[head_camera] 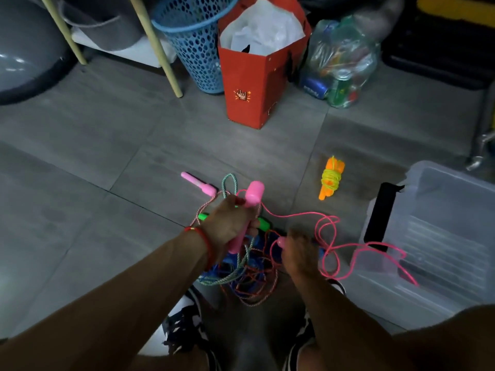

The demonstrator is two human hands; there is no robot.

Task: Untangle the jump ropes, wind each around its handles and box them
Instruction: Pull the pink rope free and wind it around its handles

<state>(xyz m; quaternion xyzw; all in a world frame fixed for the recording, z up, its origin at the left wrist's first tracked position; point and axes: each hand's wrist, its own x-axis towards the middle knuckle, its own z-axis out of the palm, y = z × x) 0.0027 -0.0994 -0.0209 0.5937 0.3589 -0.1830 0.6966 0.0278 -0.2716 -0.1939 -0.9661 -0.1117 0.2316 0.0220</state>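
Note:
My left hand (227, 223) is shut on a pink handle (250, 199), held upright over a tangle of ropes (249, 277) on the floor. My right hand (297, 253) pinches the pink rope (332, 245) beside a second pink handle end. That rope loops right and trails into the clear plastic box (439, 236). A green handle (263, 223) pokes out of the tangle. Another pink handle (198, 183) lies on the floor behind. An orange-handled rope wound in yellow cord (331, 179) lies apart, to the right.
A red paper bag (257, 84), a blue mesh basket (192, 41) and a bag of bottles (340, 65) stand at the back. Wooden legs (163, 54) rise left of the basket. My shoes (187, 325) are under the tangle. The floor is grey tile.

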